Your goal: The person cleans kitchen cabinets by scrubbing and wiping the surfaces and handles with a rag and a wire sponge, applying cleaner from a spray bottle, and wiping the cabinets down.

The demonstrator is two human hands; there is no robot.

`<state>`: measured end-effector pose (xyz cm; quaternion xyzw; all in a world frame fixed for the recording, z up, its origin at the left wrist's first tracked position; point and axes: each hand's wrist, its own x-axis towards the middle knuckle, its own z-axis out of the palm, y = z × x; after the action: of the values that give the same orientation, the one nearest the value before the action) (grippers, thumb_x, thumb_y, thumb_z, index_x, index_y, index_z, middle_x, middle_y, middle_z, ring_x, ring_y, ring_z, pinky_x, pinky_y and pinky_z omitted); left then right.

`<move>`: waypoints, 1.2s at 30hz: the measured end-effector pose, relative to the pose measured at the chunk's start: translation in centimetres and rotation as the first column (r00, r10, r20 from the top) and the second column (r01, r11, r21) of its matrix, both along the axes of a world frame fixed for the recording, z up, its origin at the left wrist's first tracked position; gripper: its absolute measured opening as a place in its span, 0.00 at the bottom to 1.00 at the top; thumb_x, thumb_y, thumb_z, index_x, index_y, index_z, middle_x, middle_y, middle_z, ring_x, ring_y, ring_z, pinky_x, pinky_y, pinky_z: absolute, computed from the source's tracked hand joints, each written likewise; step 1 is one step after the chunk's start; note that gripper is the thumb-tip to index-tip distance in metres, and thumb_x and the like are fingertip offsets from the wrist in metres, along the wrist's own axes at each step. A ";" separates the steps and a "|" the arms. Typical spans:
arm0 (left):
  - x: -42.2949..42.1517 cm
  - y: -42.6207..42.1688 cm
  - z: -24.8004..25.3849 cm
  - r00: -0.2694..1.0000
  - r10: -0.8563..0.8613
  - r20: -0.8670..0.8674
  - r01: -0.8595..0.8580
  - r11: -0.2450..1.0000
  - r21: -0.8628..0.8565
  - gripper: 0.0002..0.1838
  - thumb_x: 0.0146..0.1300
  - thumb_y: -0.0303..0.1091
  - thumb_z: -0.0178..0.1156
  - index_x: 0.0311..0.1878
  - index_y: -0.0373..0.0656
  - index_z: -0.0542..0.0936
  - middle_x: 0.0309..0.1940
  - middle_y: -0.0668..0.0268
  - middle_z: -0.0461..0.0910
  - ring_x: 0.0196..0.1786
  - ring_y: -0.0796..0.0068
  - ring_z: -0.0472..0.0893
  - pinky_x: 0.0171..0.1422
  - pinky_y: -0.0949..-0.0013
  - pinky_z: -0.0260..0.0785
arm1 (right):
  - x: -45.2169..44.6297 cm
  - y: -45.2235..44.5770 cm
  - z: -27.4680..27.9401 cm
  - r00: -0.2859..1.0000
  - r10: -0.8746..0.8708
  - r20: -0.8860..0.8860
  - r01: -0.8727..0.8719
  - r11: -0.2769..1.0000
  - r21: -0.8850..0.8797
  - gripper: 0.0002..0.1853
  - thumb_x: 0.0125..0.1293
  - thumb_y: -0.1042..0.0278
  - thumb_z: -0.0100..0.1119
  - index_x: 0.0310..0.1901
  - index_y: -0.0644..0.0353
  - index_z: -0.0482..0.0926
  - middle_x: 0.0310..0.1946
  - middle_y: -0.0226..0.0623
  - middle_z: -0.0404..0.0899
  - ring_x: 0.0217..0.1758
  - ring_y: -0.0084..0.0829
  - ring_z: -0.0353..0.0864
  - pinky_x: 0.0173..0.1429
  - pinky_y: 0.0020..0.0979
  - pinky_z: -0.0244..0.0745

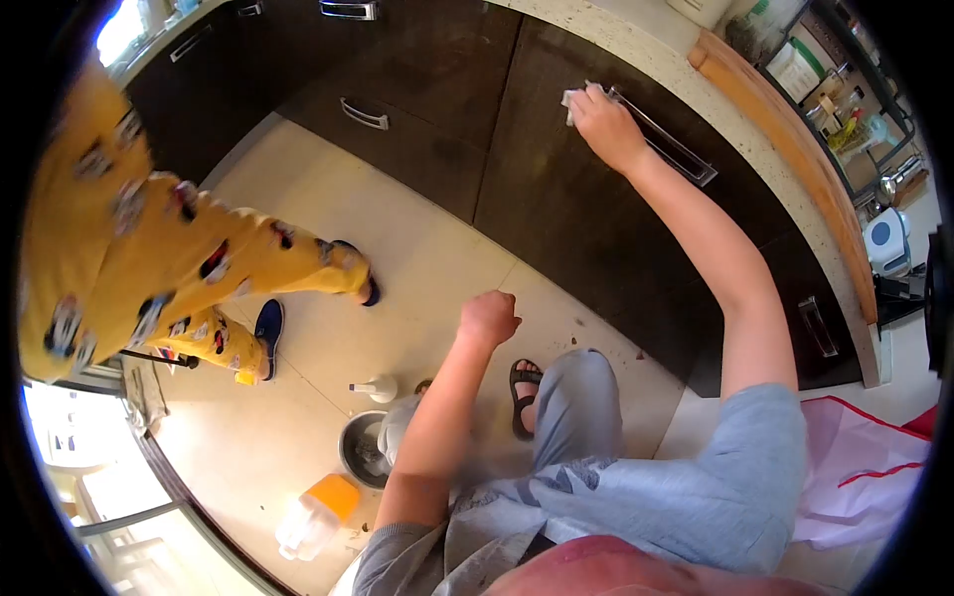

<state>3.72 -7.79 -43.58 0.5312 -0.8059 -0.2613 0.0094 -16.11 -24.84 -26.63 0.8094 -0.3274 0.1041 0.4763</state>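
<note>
My right hand [606, 124] presses a crumpled white cloth or tissue [570, 104] against the dark brown cabinet front [556, 189], at the upper left end of a long metal handle [664, 137]. Its fingers are closed round the cloth. My left hand [489, 318] is a closed fist above the pale tiled floor, in front of my bent knee, touching nothing that shows.
Another person in yellow patterned trousers [169, 258] stands at the left. A metal bowl [363, 449], a white bottle [376, 387] and an orange-and-clear container [318, 515] sit on the floor [238, 437]. A stone countertop [636, 48] edges the cabinets; a white-and-red bag [855, 467] lies right.
</note>
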 end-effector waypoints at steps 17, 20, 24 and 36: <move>1.1 0.4 -1.0 1.000 -0.010 0.004 0.010 0.999 -0.054 0.17 0.50 0.45 0.60 0.38 0.43 0.77 0.37 0.59 0.78 0.43 0.61 0.77 0.46 0.60 0.71 | 3.5 -2.1 -4.5 0.997 -0.078 0.024 0.069 0.965 0.254 0.08 0.55 0.72 0.48 0.38 0.61 0.71 0.37 0.37 0.71 0.45 0.34 0.74 0.46 0.31 0.75; 0.9 0.4 -0.8 1.000 -0.010 -0.006 0.010 0.999 -0.050 0.17 0.50 0.45 0.60 0.39 0.43 0.77 0.38 0.59 0.78 0.44 0.61 0.77 0.47 0.60 0.70 | 1.3 0.5 -1.7 0.989 0.048 0.140 -0.070 0.985 0.157 0.08 0.55 0.72 0.48 0.38 0.59 0.71 0.39 0.35 0.72 0.46 0.31 0.73 0.45 0.27 0.73; 0.3 0.3 -0.8 0.999 -0.022 -0.025 0.021 0.999 -0.050 0.17 0.50 0.45 0.60 0.39 0.43 0.77 0.38 0.59 0.78 0.43 0.60 0.77 0.47 0.60 0.70 | -3.1 4.9 1.1 0.973 -0.141 0.183 0.111 0.979 0.169 0.11 0.54 0.73 0.49 0.40 0.60 0.73 0.40 0.33 0.73 0.48 0.31 0.71 0.46 0.29 0.73; -0.6 0.3 -0.3 1.000 -0.016 -0.027 0.017 1.000 0.020 0.19 0.50 0.43 0.61 0.44 0.43 0.77 0.39 0.57 0.78 0.44 0.59 0.77 0.47 0.60 0.70 | -1.5 1.1 -2.2 0.958 -0.097 0.269 0.082 0.994 0.066 0.05 0.55 0.73 0.50 0.32 0.61 0.74 0.36 0.33 0.71 0.47 0.32 0.71 0.45 0.28 0.74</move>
<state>3.12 -7.47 -43.86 0.5211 -0.8073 -0.2766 0.0126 -17.58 -23.73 -28.87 0.7843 -0.4286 0.1837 0.4091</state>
